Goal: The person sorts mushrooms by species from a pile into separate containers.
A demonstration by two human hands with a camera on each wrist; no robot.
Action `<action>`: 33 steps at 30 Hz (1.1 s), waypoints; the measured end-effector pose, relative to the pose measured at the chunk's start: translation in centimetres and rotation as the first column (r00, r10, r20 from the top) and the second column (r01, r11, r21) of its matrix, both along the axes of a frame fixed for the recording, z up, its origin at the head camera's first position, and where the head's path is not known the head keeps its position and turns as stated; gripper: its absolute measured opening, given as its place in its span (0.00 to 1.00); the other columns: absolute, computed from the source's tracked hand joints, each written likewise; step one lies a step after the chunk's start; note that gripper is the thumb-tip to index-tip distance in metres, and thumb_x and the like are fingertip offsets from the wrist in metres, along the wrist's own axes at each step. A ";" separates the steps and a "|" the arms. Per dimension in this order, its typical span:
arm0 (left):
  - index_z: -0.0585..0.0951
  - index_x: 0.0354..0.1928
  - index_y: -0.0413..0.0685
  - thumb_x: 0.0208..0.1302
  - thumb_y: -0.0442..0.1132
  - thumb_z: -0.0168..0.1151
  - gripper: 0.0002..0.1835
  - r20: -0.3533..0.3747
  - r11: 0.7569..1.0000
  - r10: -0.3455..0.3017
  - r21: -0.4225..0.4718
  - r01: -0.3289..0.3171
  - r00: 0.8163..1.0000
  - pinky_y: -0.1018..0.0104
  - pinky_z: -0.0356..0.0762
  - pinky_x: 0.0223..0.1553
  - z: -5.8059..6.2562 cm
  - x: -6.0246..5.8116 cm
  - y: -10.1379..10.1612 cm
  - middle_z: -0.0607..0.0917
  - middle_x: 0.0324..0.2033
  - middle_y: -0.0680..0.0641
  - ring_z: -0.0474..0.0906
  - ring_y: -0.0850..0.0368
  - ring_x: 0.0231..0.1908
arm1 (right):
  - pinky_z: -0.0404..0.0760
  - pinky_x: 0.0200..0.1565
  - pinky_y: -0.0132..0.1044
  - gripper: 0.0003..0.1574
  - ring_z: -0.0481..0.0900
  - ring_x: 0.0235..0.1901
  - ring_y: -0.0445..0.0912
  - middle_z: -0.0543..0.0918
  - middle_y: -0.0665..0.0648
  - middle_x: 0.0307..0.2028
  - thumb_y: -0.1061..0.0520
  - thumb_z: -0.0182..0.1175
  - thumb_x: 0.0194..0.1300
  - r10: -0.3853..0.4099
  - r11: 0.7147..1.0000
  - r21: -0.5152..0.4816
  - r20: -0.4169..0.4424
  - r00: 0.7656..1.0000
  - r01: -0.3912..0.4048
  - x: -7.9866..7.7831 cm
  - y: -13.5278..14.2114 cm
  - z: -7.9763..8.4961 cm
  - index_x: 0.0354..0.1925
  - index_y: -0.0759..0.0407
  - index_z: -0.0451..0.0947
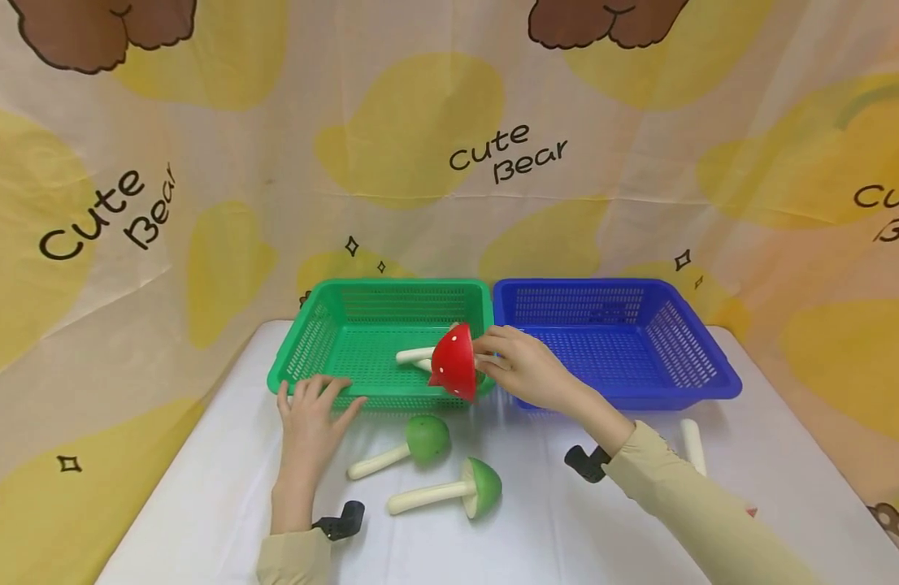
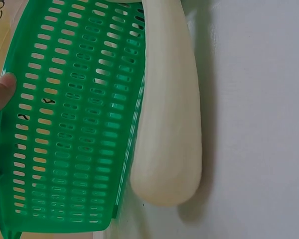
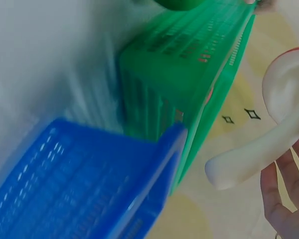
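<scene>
My right hand [image 1: 526, 370] pinches a red toy mushroom [image 1: 455, 363] by its white stem, above the right front part of the green basket [image 1: 303, 333]. In the right wrist view the pale underside of its cap [image 3: 284, 84] shows. White stems [image 1: 414, 355] lie in the basket behind the held mushroom, their caps mostly hidden. My left hand [image 1: 310, 418] grips the basket's front rim, fingers over it and thumb on the outer wall. Two green toy mushrooms [image 1: 427, 439] [image 1: 482, 487] lie on the table in front; a white stem [image 2: 169, 124] fills the left wrist view.
A blue basket [image 1: 701, 357] stands directly right of the green one. Another white stem [image 1: 692, 447] lies at the right, partly behind the right sleeve [image 1: 684, 496], with a bit of red beyond. A printed cloth [image 1: 413, 130] hangs behind the white table [image 1: 537, 520].
</scene>
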State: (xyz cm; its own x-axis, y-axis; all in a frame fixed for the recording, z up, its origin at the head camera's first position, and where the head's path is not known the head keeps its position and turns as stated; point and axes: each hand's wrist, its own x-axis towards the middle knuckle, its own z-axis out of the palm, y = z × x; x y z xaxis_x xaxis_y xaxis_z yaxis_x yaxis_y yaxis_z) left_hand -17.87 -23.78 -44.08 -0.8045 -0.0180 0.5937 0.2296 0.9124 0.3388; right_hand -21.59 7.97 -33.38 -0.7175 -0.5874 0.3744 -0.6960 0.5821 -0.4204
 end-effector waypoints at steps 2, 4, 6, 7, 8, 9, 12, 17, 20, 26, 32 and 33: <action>0.82 0.44 0.47 0.50 0.46 0.74 0.20 -0.001 1.000 0.003 0.000 -0.003 1.000 0.29 0.46 0.67 0.0 0.0 0.0 0.82 0.43 0.42 0.72 0.40 0.51 | 0.79 0.38 0.31 0.11 0.79 0.41 0.43 0.82 0.50 0.37 0.59 0.62 0.64 0.004 0.999 -0.048 0.049 0.999 -0.002 -0.6 -0.8 -0.2 0.45 0.55 0.82; 0.82 0.44 0.47 0.50 0.46 0.74 0.20 -0.002 1.000 0.004 0.000 -0.004 1.000 0.29 0.46 0.66 0.1 -0.1 0.0 0.82 0.43 0.42 0.72 0.40 0.51 | 0.78 0.36 0.31 0.10 0.79 0.40 0.44 0.82 0.50 0.36 0.60 0.61 0.64 0.019 0.995 -0.097 0.083 0.996 -0.011 -1.2 -1.7 -0.3 0.45 0.56 0.82; 0.82 0.44 0.46 0.50 0.46 0.74 0.20 -0.005 1.000 0.001 0.001 -0.001 1.000 0.29 0.46 0.66 0.1 0.0 0.0 0.82 0.42 0.42 0.72 0.40 0.51 | 0.79 0.36 0.30 0.10 0.79 0.39 0.44 0.82 0.51 0.35 0.61 0.60 0.64 0.035 0.989 -0.145 0.113 0.993 -0.019 -1.8 -2.6 -0.5 0.44 0.56 0.82; 0.82 0.44 0.46 0.51 0.46 0.74 0.19 -0.005 1.000 0.001 0.002 -0.001 1.000 0.29 0.46 0.66 0.1 0.0 0.0 0.82 0.43 0.42 0.72 0.40 0.51 | 0.79 0.36 0.30 0.09 0.80 0.39 0.44 0.82 0.52 0.35 0.62 0.60 0.64 0.045 0.985 -0.170 0.135 0.990 -0.022 -2.1 -3.0 -0.6 0.44 0.57 0.82; 0.82 0.44 0.47 0.51 0.47 0.73 0.19 -0.008 1.000 0.003 0.002 -0.003 1.000 0.29 0.46 0.66 0.1 -0.1 0.0 0.82 0.42 0.42 0.72 0.40 0.51 | 0.80 0.36 0.31 0.09 0.80 0.38 0.45 0.82 0.53 0.35 0.62 0.59 0.64 0.055 0.981 -0.191 0.153 0.987 -0.025 -2.5 -3.5 -0.6 0.44 0.57 0.82; 0.83 0.43 0.47 0.51 0.47 0.73 0.19 -0.011 1.000 0.005 0.001 -0.005 1.000 0.29 0.46 0.66 0.1 -0.1 0.0 0.82 0.42 0.42 0.72 0.40 0.51 | 0.80 0.36 0.31 0.09 0.80 0.38 0.45 0.83 0.53 0.36 0.62 0.59 0.65 0.058 0.978 -0.208 0.173 0.983 -0.022 -2.8 -3.9 -0.7 0.43 0.57 0.82; 0.83 0.43 0.47 0.51 0.47 0.73 0.18 -0.014 1.000 0.009 -0.004 -0.009 1.000 0.29 0.46 0.66 0.0 -0.2 0.0 0.82 0.42 0.42 0.72 0.40 0.50 | 0.82 0.39 0.32 0.10 0.81 0.40 0.45 0.84 0.54 0.39 0.62 0.58 0.65 0.066 0.969 -0.246 0.238 0.969 -0.005 -3.8 -5.2 -1.0 0.44 0.56 0.82; 0.83 0.42 0.49 0.52 0.48 0.73 0.18 -0.013 1.000 0.014 -0.009 -0.015 1.000 0.30 0.46 0.67 -0.1 -0.2 -0.1 0.82 0.42 0.43 0.72 0.41 0.50 | 0.83 0.45 0.39 0.13 0.82 0.43 0.49 0.85 0.56 0.43 0.61 0.57 0.66 0.075 0.961 -0.276 0.282 0.956 0.006 -4.7 -7.1 -1.1 0.49 0.57 0.81; 0.83 0.42 0.49 0.52 0.48 0.73 0.18 -0.016 1.000 0.012 -0.004 -0.012 1.000 0.31 0.46 0.67 -0.1 -0.1 -0.1 0.82 0.42 0.43 0.72 0.41 0.50 | 0.81 0.48 0.41 0.14 0.81 0.45 0.50 0.85 0.56 0.44 0.61 0.57 0.66 0.076 0.959 -0.284 0.316 0.946 0.017 -5.0 -8.2 -1.1 0.50 0.57 0.81; 0.83 0.43 0.49 0.52 0.47 0.73 0.18 -0.008 1.000 0.005 0.000 -0.005 1.000 0.31 0.45 0.67 0.1 0.0 -0.1 0.82 0.42 0.44 0.72 0.42 0.51 | 0.80 0.43 0.37 0.13 0.82 0.45 0.51 0.86 0.55 0.44 0.59 0.58 0.66 0.050 0.961 -0.270 0.383 0.922 0.060 -5.4 -10.6 -1.7 0.49 0.56 0.81; 0.83 0.43 0.48 0.52 0.47 0.73 0.18 -0.005 1.000 0.008 0.000 -0.008 1.000 0.30 0.46 0.67 0.3 0.1 0.0 0.82 0.42 0.44 0.72 0.42 0.51 | 0.81 0.45 0.39 0.13 0.83 0.42 0.53 0.85 0.58 0.44 0.58 0.58 0.66 0.032 0.968 -0.240 0.421 0.907 0.077 -5.3 -12.1 -3.3 0.49 0.57 0.80; 0.83 0.43 0.48 0.52 0.47 0.73 0.18 -0.006 1.000 0.007 0.001 -0.007 1.000 0.30 0.46 0.67 0.3 0.1 0.0 0.82 0.42 0.44 0.72 0.42 0.51 | 0.81 0.46 0.39 0.14 0.84 0.42 0.53 0.85 0.58 0.44 0.58 0.58 0.66 0.027 0.969 -0.232 0.434 0.901 0.083 -5.3 -12.3 -3.5 0.49 0.57 0.80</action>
State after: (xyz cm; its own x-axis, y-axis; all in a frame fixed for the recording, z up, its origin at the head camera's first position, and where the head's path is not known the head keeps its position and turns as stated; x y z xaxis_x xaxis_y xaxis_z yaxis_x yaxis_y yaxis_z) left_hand -17.78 -23.76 -43.81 -0.8008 -0.0243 0.5984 0.2248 0.9139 0.3380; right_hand -26.89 -4.30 -36.91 -0.8548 -0.4965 0.1509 -0.3989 0.4427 -0.8030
